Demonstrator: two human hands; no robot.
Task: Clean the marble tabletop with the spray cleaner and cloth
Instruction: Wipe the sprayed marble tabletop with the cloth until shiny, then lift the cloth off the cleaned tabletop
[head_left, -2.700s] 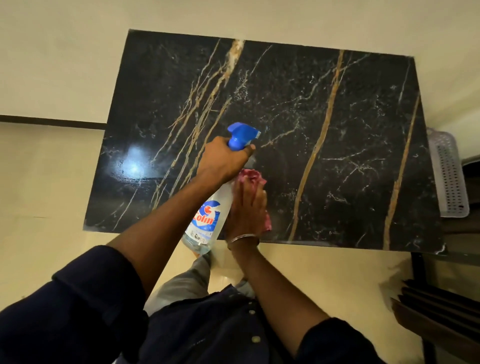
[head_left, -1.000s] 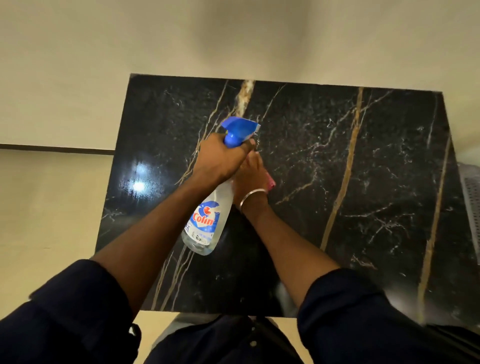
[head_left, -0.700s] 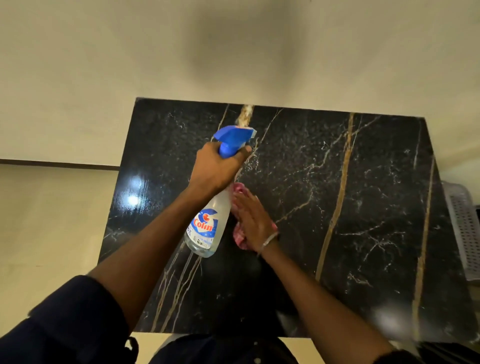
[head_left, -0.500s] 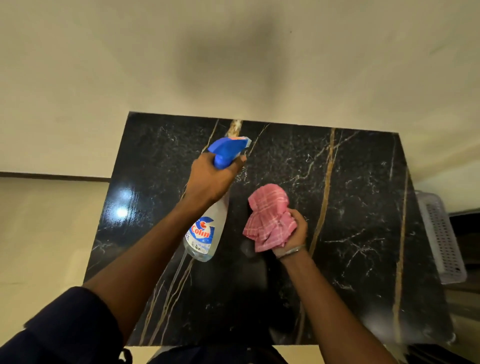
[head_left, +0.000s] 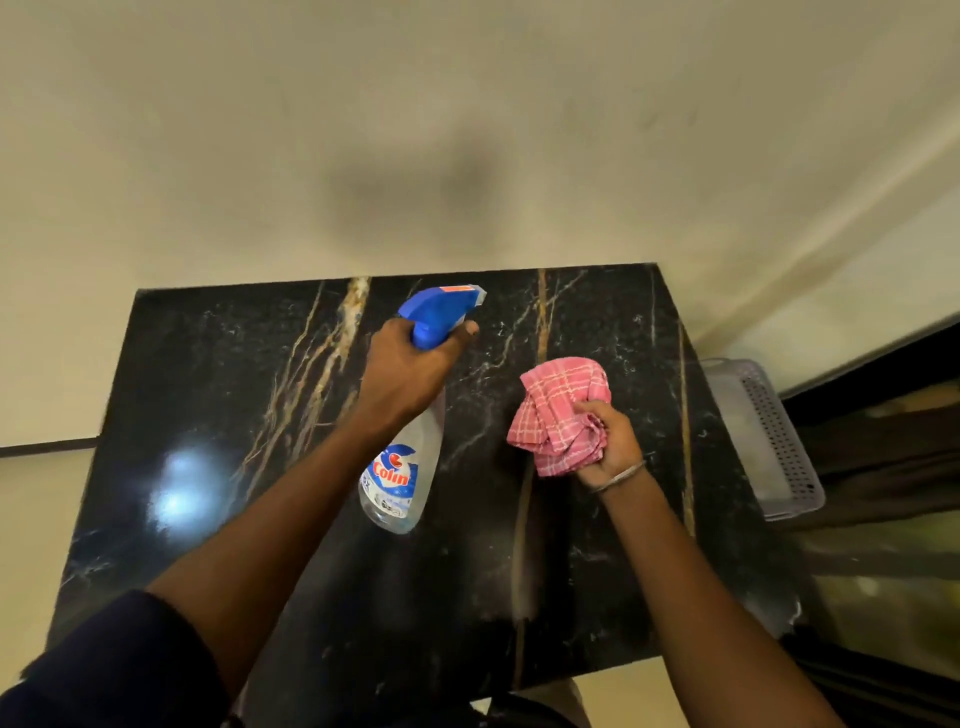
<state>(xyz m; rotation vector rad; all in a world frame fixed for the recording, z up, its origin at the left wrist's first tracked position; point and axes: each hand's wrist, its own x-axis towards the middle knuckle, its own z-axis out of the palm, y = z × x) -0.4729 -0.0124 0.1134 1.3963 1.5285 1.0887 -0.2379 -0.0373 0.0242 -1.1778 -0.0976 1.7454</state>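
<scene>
Marble tabletop (head_left: 208, 374) — cloth (head_left: 558, 410) near right edge

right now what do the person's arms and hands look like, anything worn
Neither the left hand nor the right hand wears a glove. The left arm has a dark navy sleeve ending near the elbow. The right wrist wears a thin metal bangle; no sleeve shows on that arm.

bare stone shows across the left part of the marble tabletop (head_left: 208, 389) and along its near edge. over the middle, the left hand (head_left: 405, 374) with the spray bottle (head_left: 400, 478) and the right hand (head_left: 610, 441) gripping the cloth (head_left: 558, 415) stand apart, with a gap between them. a wall (head_left: 467, 130) bounds the far edge, and a perforated basket (head_left: 769, 441) the right.
</scene>
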